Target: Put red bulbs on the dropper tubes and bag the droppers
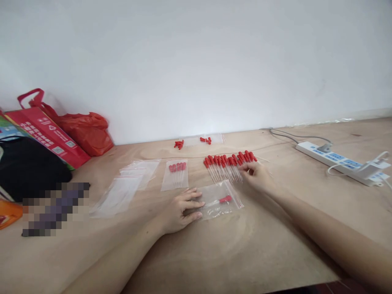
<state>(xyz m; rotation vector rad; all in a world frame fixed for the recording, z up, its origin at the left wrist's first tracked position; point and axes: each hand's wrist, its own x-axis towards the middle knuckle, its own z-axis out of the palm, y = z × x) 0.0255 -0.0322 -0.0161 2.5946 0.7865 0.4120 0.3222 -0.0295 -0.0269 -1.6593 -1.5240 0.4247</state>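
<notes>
My left hand lies with its fingers spread on the left end of a clear zip bag, pressing it to the table. Inside that bag is one dropper with a red bulb. My right hand is at the right part of a row of red-bulbed droppers. Its fingers are curled and pinched at a dropper there, which they partly hide. Left of the row, a filled zip bag holds several droppers side by side. Flat zip bags overlap farther left.
Small red pieces and more red pieces lie with clear bags near the wall. A white power strip with plugs and cables is at right. Red bags, a black bag and a pixelated item occupy the left.
</notes>
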